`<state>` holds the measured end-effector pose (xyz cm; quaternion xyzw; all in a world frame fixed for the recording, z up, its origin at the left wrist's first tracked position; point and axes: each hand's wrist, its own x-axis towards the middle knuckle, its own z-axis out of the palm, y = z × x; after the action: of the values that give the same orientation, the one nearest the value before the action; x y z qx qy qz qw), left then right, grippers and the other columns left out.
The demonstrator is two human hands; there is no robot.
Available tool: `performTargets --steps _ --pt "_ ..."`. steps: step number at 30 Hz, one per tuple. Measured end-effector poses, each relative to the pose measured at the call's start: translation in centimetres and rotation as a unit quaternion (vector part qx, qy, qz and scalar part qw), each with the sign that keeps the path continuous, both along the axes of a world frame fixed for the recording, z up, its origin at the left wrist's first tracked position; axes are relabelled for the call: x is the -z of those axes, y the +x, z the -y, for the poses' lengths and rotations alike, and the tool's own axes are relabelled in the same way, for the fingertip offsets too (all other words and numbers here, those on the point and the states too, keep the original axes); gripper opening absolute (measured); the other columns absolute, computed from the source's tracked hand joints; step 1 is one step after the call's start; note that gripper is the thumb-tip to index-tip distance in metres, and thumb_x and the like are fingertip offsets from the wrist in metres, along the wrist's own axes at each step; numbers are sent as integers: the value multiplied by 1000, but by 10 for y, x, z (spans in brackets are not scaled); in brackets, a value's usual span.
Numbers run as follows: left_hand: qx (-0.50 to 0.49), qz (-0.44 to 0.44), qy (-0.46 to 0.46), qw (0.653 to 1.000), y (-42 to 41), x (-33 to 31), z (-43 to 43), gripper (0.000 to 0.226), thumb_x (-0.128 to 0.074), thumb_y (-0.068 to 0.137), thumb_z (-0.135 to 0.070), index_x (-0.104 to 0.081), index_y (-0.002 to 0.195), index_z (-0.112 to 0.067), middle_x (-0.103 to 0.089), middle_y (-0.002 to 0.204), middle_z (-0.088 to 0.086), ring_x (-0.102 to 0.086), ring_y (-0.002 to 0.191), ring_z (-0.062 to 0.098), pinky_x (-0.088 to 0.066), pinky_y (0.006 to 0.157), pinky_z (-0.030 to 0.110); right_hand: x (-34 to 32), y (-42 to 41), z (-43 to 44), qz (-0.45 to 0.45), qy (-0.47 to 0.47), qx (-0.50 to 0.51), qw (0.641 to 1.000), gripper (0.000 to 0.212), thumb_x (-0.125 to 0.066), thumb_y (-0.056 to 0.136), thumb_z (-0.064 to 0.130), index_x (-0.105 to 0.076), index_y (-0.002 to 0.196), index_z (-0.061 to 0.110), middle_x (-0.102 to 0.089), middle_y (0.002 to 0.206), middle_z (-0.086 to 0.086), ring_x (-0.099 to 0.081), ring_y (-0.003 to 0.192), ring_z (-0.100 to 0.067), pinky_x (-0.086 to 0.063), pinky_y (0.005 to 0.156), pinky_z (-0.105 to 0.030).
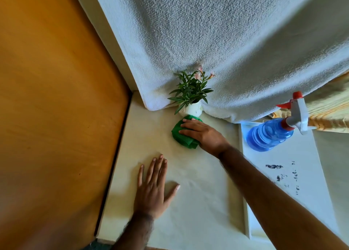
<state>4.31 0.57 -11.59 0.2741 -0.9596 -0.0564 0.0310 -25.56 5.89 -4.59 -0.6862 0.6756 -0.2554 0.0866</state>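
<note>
A folded green cloth lies on the cream-covered table top, right in front of a small white pot holding a leafy plant with pink flowers. My right hand presses flat on the cloth with straight fingers, the fingertips near the pot's base. My left hand rests flat on the table, fingers spread, nearer to me and left of the cloth. It holds nothing.
A blue spray bottle with a red and white trigger head stands on a white board at the right. A textured white wall rises behind the pot. An orange wooden panel borders the table on the left.
</note>
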Motion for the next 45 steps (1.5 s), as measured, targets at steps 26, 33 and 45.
performTargets --steps 26,33,45 --pt "0 -2 5 1000 0 1 1 95 -41 98 -76 -21 168 -16 -19 179 4 -22 164 24 -29 127 64 -10 8 -2 121 80 51 988 66 -60 76 -21 -66 133 11 -58 144 -13 -54 135 -28 -43 114 -43" --pt "-3 5 6 1000 -2 -5 -1 94 -38 99 -77 -22 168 -15 -21 178 6 -23 164 26 -31 127 64 -28 11 18 -33 -47 -22 998 32 -62 93 -6 -72 122 3 -67 132 -20 -56 131 -40 -41 114 -53" --pt "2 -5 0 1000 -3 -8 -1 91 -43 99 -74 -32 165 -12 -31 175 8 -32 160 28 -36 123 65 5 7 -2 130 84 75 985 59 -69 79 -16 -67 131 13 -58 144 -10 -52 137 -25 -40 116 -37"
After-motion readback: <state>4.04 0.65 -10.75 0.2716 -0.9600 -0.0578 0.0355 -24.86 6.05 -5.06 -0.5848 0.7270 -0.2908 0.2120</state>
